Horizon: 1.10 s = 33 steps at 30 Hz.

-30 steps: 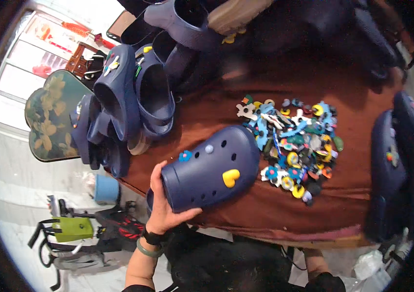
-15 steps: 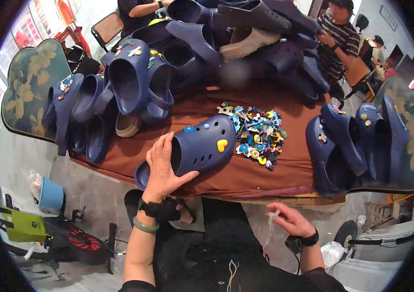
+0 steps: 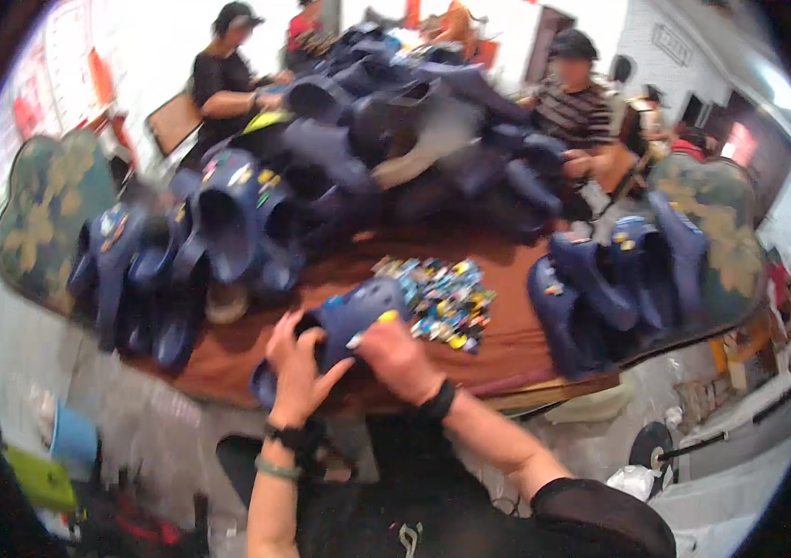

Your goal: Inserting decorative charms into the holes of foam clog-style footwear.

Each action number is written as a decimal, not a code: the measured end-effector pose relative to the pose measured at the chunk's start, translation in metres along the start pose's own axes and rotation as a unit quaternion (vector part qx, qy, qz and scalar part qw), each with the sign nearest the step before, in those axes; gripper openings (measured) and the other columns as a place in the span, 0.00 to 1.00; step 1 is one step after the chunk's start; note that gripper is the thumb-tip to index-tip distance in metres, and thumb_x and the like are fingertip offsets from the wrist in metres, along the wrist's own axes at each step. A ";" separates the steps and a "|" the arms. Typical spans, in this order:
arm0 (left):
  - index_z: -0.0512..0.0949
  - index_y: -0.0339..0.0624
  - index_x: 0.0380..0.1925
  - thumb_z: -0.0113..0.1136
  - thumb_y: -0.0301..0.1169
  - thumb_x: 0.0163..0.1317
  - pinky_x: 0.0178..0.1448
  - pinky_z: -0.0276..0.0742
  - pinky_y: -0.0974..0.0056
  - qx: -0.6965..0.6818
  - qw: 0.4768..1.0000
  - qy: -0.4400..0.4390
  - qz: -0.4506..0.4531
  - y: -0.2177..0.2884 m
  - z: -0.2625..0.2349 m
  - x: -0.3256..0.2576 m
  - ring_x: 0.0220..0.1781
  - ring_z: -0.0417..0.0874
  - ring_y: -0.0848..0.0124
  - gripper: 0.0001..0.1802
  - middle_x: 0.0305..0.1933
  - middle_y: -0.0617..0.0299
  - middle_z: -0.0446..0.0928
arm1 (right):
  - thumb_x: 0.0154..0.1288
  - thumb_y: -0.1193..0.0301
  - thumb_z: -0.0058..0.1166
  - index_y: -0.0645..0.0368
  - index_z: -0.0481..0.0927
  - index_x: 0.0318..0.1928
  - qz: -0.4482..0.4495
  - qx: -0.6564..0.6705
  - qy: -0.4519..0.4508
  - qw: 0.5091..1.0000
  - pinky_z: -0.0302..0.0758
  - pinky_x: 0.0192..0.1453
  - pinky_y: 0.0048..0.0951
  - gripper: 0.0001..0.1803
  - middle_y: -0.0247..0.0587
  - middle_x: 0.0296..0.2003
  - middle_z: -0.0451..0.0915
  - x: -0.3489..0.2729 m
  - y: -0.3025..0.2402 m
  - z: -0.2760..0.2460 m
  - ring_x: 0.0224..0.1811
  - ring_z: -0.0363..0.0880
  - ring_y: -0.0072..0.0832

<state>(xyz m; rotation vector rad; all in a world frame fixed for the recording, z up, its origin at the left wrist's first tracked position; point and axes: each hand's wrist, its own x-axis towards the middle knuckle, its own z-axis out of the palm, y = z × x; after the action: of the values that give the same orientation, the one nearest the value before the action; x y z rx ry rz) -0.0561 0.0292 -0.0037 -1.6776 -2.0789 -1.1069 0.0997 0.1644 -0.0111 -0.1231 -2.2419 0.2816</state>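
A navy clog (image 3: 366,307) lies on the brown cloth, its toe pointing away to the right. Its holes carry a few charms, among them a yellow one (image 3: 387,317). My left hand (image 3: 295,367) grips the clog at its heel opening, thumb spread along the near side. Over the clog's near right side is my right hand (image 3: 399,358), smeared by motion, its fingers bent. A small white thing (image 3: 354,342) shows at its fingertips, too blurred to name. A pile of mixed colourful charms (image 3: 447,299) lies just right of the clog.
Several decorated navy clogs (image 3: 228,219) stand at the left, others (image 3: 591,288) at the right. A big heap of clogs (image 3: 358,116) fills the table's far side. Two people (image 3: 572,121) work beyond it. A blue bucket (image 3: 74,434) stands on the floor at the left.
My right hand has come up from near my lap to the clog. My left hand keeps its place on the heel. The view has tilted upward, showing more of the far heap and people.
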 end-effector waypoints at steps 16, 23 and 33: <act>0.74 0.33 0.51 0.57 0.32 0.68 0.53 0.75 0.61 -0.328 0.924 -0.155 -0.123 0.004 0.003 0.008 0.47 0.82 0.59 0.16 0.45 0.45 0.81 | 0.65 0.79 0.57 0.64 0.78 0.53 0.184 0.129 0.060 0.973 0.77 0.54 0.38 0.15 0.51 0.49 0.77 -0.012 -0.027 0.005 0.51 0.78 0.46; 0.72 0.33 0.58 0.55 0.35 0.71 0.64 0.70 0.61 -0.393 0.879 -0.218 -0.161 -0.006 -0.003 0.002 0.57 0.76 0.66 0.21 0.56 0.56 0.77 | 0.62 0.78 0.64 0.62 0.80 0.51 0.225 0.150 0.056 0.961 0.80 0.43 0.26 0.16 0.41 0.47 0.76 -0.029 -0.024 0.019 0.44 0.81 0.29; 0.72 0.33 0.58 0.54 0.30 0.72 0.58 0.74 0.65 -0.453 0.863 -0.180 -0.134 -0.007 0.006 -0.003 0.51 0.77 0.74 0.18 0.51 0.59 0.81 | 0.58 0.76 0.65 0.61 0.82 0.50 0.173 0.068 0.104 0.977 0.78 0.45 0.34 0.18 0.42 0.42 0.78 -0.027 -0.028 0.030 0.43 0.79 0.39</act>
<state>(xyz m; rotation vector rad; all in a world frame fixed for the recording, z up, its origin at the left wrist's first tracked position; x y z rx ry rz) -0.0598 0.0309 -0.0122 -2.1310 -2.1994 -2.2842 0.0943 0.1280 -0.0429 -0.4514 -1.9785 0.5807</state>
